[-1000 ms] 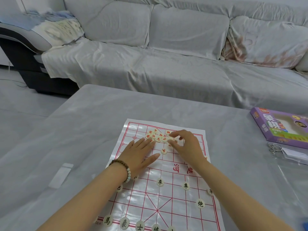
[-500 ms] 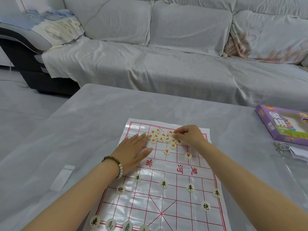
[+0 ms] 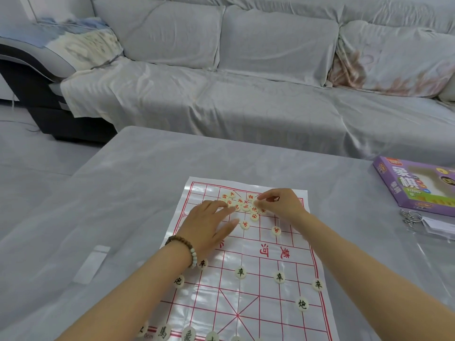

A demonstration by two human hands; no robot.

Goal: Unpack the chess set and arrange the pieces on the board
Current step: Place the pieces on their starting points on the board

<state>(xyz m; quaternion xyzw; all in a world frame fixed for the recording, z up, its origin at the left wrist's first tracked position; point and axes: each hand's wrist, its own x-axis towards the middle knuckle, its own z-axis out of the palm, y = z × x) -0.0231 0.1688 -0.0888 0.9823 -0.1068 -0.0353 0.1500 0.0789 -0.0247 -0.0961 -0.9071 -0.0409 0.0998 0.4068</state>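
Head view: the red cluster (image 3: pixel 242 205) sits at the board's (image 3: pixel 268 301) far end, between both hands — left hand (image 3: pixel 209 225) flat, straight fingers touching its left edge, right hand (image 3: pixel 280 205) at its right edge, curled and seemingly pinching one red piece (image 3: pixel 256 201). Roughly ten reds are heaped and two red soldiers (image 3: pixel 244 225) placed — four black soldiers (image 3: pixel 240 272) and two black cannons (image 3: pixel 302 303) are visible.
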